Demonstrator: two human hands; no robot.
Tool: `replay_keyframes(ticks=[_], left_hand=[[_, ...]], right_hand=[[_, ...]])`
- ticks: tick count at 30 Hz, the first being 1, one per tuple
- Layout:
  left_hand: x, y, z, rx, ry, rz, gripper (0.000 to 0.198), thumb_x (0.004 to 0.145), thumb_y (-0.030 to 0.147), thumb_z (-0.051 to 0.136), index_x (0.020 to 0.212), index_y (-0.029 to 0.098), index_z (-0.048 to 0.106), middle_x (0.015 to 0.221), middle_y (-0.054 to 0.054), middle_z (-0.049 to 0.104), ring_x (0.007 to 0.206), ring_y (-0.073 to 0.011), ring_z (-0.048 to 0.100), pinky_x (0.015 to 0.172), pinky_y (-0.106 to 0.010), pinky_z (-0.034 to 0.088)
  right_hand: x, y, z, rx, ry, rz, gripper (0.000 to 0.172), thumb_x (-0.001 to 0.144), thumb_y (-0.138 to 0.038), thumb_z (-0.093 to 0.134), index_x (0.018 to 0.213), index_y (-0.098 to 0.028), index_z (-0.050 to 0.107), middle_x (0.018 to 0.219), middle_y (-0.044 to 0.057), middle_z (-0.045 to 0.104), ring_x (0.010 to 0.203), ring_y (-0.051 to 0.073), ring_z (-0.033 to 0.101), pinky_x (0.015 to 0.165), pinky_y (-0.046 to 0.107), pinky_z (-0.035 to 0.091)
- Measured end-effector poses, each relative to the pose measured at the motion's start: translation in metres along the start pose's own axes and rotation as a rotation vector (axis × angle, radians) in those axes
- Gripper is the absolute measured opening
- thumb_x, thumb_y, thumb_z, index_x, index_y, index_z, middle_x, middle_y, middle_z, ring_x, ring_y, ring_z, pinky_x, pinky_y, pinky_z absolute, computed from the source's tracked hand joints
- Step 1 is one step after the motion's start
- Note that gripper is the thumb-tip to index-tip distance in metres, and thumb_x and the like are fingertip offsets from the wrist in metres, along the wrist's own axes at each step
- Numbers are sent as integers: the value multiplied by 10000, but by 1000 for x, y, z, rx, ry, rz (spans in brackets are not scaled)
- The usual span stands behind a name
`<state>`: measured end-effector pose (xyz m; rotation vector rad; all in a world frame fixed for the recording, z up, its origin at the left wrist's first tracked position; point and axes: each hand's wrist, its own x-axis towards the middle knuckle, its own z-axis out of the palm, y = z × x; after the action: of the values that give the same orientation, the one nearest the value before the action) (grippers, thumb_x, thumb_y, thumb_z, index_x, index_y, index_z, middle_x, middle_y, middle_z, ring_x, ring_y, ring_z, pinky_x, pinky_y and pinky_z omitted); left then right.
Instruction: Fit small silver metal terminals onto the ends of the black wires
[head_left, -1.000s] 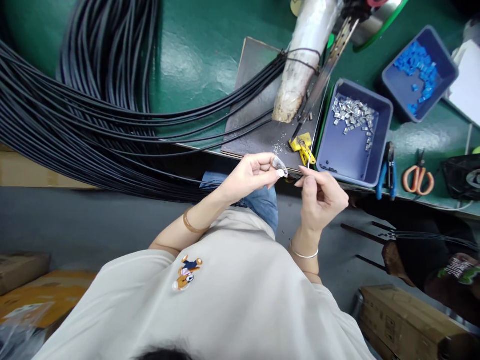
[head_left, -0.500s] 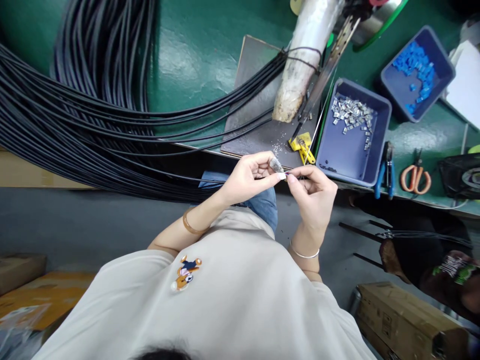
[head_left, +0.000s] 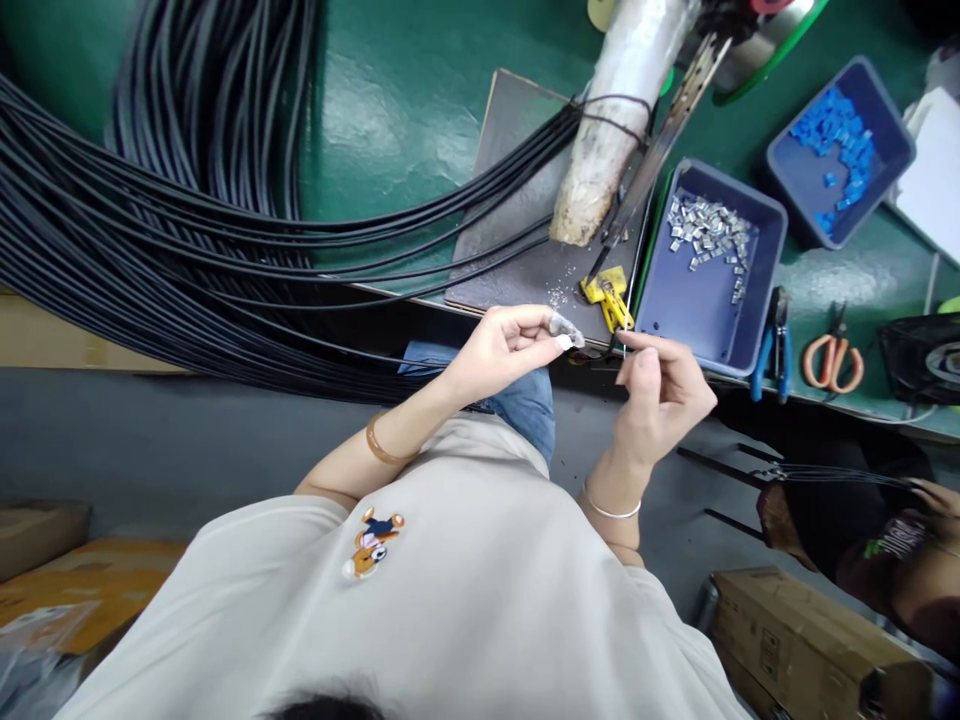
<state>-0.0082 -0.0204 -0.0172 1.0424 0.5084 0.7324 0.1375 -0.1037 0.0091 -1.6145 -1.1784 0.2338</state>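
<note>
My left hand (head_left: 506, 350) pinches something small, with grey wrapping around the index fingertip; what lies between finger and thumb is too small to name. To its right, apart from it, my right hand (head_left: 661, 390) is raised with thumb and index finger separated and the other fingers curled. No object shows in it. Just beyond the hands lies a yellow tool (head_left: 609, 297) at the edge of a dark board (head_left: 487, 262). Black cables (head_left: 405, 230) run from the left to a plastic-wrapped post (head_left: 596, 170). A blue-grey bin (head_left: 675, 300) holds small metal clips (head_left: 709, 230).
Another bin (head_left: 885, 165) with blue pieces stands at the upper right. Blue-handled pliers (head_left: 772, 350) and orange-handled cutters (head_left: 831, 360) lie near the table's front edge. A person's arm (head_left: 930, 590) shows at the far right, above cardboard boxes (head_left: 810, 640).
My right hand has moved right, away from my left hand, and its thumb and index finger have parted. My left hand has barely moved.
</note>
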Motion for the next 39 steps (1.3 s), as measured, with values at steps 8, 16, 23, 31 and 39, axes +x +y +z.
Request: replay_keyframes(ticks=[8,16,23,31,39], left_hand=[[1,4,2,-57,22,-80,270,781,307,759,750,142,547,518,64,488,445,-10,375,435,-148,278],[-1,5,3,12,60,-66,364,704,338,829,726,148,519,501,73,499,369,-12,406,357,-138,303],[-5,2,-1,51,-34,-30,322,777,349,779,739,134,542,568,25,601,396,-10,443,388,-127,341],[-6,3,-4,32,-76,-63,348,793,390,760,741,141,523,577,21,605,395,-14,437,376,-135,323],[-7,3,-5,-3,-54,-82,310,755,336,794,783,136,559,561,43,555,418,-15,411,393,-146,302]], right_hand=[[-6,6,4,-120,-6,-190,180,928,-291,579,1005,-268,739,658,-32,659,506,74,552,488,247,393],[-2,1,7,-50,-117,-91,33,835,-234,699,845,-212,721,742,-21,643,526,50,415,494,237,339],[-1,3,7,-34,-156,-94,43,840,-232,683,808,-203,681,763,-19,645,510,44,389,462,233,290],[-3,3,6,-49,-196,-97,50,845,-245,670,812,-208,673,779,-16,650,497,45,352,452,239,270],[-3,3,4,-36,-143,-112,68,862,-272,663,861,-225,713,751,-13,662,553,72,485,469,246,320]])
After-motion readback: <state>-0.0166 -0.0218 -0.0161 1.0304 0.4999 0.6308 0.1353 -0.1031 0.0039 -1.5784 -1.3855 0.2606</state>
